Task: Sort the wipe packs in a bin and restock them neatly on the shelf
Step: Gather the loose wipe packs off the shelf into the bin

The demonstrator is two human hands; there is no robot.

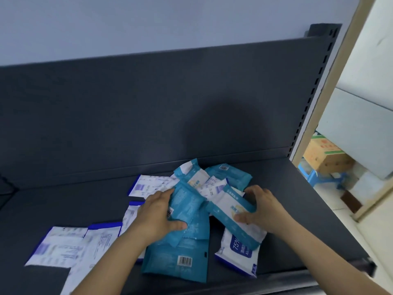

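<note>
Currently sorting: our left hand (pixel 157 211) grips a teal pack (pixel 186 204), our right hand (pixel 263 209) a second pack (pixel 225 211), over the heap (pixel 176 258) on the shelf (pixel 287 184). Next, we judge: separate teal from white packs (pixel 61 245).

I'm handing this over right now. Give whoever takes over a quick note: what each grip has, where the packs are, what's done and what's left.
Hands: left grip holds a teal pack; right grip holds a teal-and-white pack, both over the heap.
Things: a mixed heap lies on the shelf. A big teal barcode pack is at the front, and a white 75% pack is partly under the right grip's pack. The white packs lie flat and overlapping to the left.
Done: packs are out on the shelf, none in tidy rows.
Left: split teal from white, then line them up neatly.
</note>
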